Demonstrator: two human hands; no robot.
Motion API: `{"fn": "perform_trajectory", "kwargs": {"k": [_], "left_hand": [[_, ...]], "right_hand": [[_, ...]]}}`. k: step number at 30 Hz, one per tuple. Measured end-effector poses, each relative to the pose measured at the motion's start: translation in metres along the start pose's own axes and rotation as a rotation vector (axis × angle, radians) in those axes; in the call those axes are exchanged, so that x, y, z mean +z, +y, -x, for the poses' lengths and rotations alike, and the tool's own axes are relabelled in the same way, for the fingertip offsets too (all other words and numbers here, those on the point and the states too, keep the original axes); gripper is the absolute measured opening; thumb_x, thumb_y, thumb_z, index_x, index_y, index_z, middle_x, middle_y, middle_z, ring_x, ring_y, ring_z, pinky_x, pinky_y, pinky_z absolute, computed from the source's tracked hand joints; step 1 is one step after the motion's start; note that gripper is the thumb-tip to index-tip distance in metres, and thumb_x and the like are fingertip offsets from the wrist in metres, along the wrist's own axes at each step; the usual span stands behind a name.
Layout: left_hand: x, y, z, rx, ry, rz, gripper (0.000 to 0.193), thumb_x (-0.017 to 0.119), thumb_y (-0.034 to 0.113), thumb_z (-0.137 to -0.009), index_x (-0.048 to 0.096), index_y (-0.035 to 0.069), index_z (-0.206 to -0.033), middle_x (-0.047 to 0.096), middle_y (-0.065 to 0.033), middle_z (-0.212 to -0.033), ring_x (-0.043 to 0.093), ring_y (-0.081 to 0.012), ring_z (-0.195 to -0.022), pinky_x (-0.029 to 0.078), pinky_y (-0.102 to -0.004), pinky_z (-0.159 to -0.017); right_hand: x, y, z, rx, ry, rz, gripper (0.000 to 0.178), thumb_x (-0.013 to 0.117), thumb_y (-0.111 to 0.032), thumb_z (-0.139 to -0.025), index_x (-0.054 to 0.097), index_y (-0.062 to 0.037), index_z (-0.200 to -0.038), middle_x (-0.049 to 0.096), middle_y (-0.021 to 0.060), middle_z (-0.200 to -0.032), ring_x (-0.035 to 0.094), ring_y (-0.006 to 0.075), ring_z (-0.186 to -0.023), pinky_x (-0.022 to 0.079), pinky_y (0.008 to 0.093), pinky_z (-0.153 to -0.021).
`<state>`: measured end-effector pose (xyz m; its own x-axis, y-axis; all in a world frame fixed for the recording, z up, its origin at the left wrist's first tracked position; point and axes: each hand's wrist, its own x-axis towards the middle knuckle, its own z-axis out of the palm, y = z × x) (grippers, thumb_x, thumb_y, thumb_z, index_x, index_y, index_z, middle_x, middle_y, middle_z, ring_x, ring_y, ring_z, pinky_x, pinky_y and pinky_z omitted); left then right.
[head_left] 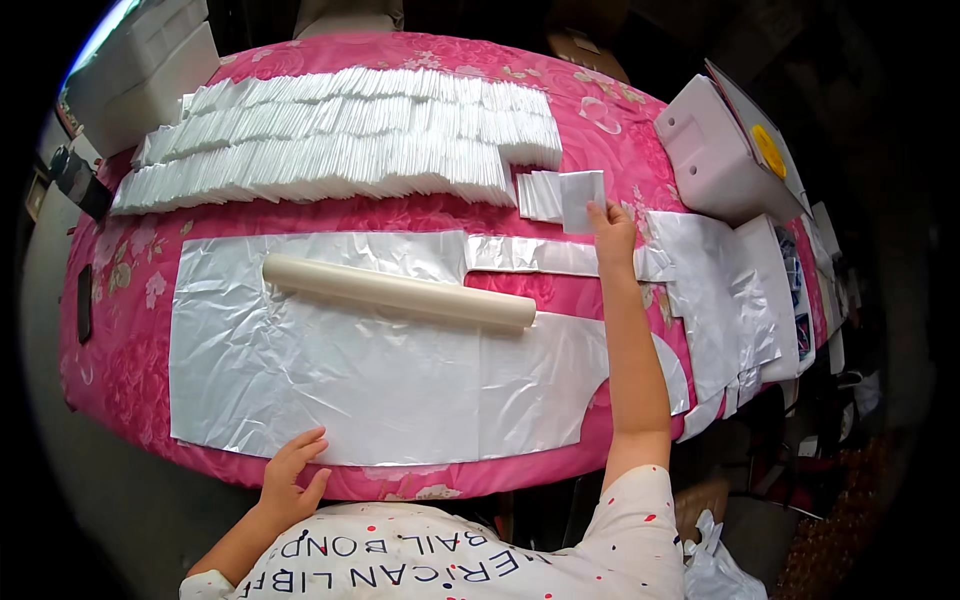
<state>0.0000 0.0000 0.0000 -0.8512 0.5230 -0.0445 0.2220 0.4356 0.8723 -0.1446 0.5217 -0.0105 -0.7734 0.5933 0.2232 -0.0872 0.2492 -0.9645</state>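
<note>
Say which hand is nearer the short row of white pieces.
Right: the right hand at the right end of the row, the left hand far to its lower left.

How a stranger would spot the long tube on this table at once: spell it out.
Start from the pink flowered tablecloth, then find the wide silvery-white sheet spread along its near side. Lying slantwise across that sheet is the long cream tube, left end farther away. It is round and smooth, unlike the flat, creased sheet beneath and the thin white folded pieces rowed beyond.
</note>
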Motion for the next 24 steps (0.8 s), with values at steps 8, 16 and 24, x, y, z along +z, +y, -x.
{"fn": "perform_trajectory", "kwargs": {"k": [8,16,24], "left_hand": [[0.0,0.007,-0.022,0.079,-0.003,-0.083,0.043,0.063,0.0,-0.071,0.056,0.0,-0.113,0.053,-0.0193,-0.123,0.055,-0.0328,-0.109,0.045,-0.0365,-0.09],[0.006,0.005,-0.045,0.273,-0.06,-0.172,0.045,0.065,0.004,-0.072,0.054,0.001,-0.116,0.049,-0.0189,-0.128,0.054,-0.0336,-0.109,0.045,-0.0371,-0.091],[0.056,0.005,-0.098,0.317,-0.002,-0.323,0.074,0.066,0.027,-0.078,0.03,0.007,-0.139,0.011,-0.0292,-0.145,0.017,-0.0472,-0.132,0.024,-0.049,-0.106]], "right_hand": [[0.02,0.043,-0.045,-0.062,0.228,1.037,0.045,0.073,-0.025,-0.07,0.063,-0.0045,-0.108,0.064,0.0115,-0.099,0.058,0.0244,-0.092,0.042,0.035,-0.085],[0.053,-0.043,0.09,-0.505,-0.552,0.582,0.039,0.068,-0.02,-0.077,0.06,-0.006,-0.113,0.058,0.0132,-0.112,0.052,0.0305,-0.103,0.04,0.0382,-0.09],[0.041,-0.074,0.237,-0.188,-0.866,0.595,0.046,0.063,-0.027,-0.083,0.053,-0.0019,-0.121,0.054,0.0171,-0.116,0.048,0.0312,-0.11,0.039,0.039,-0.094]]}}
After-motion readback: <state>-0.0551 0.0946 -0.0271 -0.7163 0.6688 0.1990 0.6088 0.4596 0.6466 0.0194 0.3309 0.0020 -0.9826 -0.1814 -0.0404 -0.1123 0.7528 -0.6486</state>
